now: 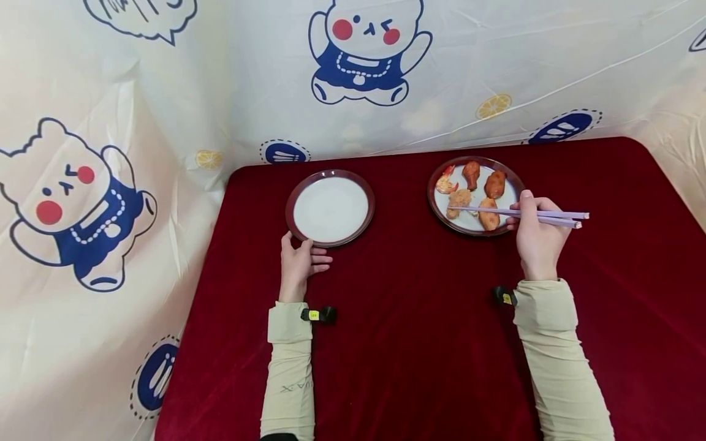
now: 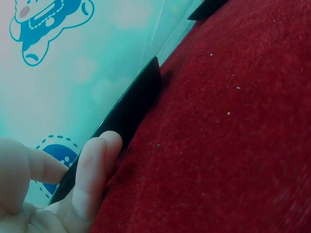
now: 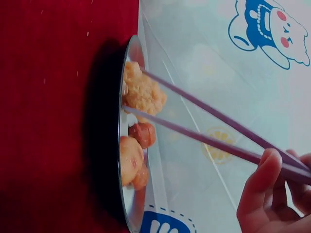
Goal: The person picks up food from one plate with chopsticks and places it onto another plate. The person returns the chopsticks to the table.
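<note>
My left hand (image 1: 298,260) grips the near rim of a white plate (image 1: 331,211) with a brown edge; in the left wrist view the thumb lies on the rim and fingers (image 2: 90,179) are against its outer side. My right hand (image 1: 540,239) holds a pair of light purple chopsticks (image 3: 209,140) over a second brown-edged plate (image 1: 432,195). Their tips lie at either side of a crumbed fried chicken piece (image 3: 143,94) on that plate. Around it lie a shrimp (image 1: 445,182), a drumstick (image 1: 471,174) and two browned chicken pieces, one upper right (image 1: 495,184), one nearer (image 1: 488,219).
Both plates stand toward the far edge of a table covered with dark red cloth (image 1: 419,343). Behind and to the left hangs a pale curtain (image 1: 254,73) with cartoon prints. A strip of red cloth lies between the plates.
</note>
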### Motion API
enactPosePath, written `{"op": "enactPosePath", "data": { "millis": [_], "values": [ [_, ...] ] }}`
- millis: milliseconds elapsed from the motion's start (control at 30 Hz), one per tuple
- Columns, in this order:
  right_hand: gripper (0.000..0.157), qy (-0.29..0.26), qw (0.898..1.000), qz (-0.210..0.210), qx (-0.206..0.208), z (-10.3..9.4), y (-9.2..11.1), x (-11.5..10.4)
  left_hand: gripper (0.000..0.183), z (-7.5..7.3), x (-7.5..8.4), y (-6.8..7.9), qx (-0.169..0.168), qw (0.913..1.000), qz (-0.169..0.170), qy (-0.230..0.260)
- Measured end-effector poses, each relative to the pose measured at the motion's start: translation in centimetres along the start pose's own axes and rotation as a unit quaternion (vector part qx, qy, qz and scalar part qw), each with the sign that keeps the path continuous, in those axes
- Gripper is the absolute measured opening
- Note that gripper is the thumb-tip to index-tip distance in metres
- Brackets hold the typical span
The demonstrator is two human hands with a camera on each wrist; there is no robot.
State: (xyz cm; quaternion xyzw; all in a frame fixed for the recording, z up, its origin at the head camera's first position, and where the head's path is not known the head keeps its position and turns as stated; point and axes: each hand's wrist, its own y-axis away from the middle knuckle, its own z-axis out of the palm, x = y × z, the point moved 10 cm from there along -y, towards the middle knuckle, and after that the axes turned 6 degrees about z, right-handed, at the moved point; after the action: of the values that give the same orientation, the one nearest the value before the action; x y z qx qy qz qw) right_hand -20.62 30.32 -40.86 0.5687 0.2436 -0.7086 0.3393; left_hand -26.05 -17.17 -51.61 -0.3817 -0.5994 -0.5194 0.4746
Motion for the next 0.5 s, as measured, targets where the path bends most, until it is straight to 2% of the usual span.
{"op": "enactPosePath", "data": {
  "millis": [133,367,500],
  "values": [
    [0.026,0.005,1.0,-0.003,-0.011,-0.4,-0.4,-0.5,0.062,0.0,-0.1,0.0,-0.002,1.0,0.001,0.001],
    [0.025,-0.011,1.0,0.003,0.005,-2.7,-1.6,-1.1,0.062,0.0,-0.2,-0.2,-0.007,1.0,0.002,-0.002],
    [0.027,-0.012,1.0,0.011,-0.004,-2.7,-1.8,-1.0,0.062,-0.1,-0.2,-0.1,-0.006,1.0,0.0,-0.003]
  ]
}}
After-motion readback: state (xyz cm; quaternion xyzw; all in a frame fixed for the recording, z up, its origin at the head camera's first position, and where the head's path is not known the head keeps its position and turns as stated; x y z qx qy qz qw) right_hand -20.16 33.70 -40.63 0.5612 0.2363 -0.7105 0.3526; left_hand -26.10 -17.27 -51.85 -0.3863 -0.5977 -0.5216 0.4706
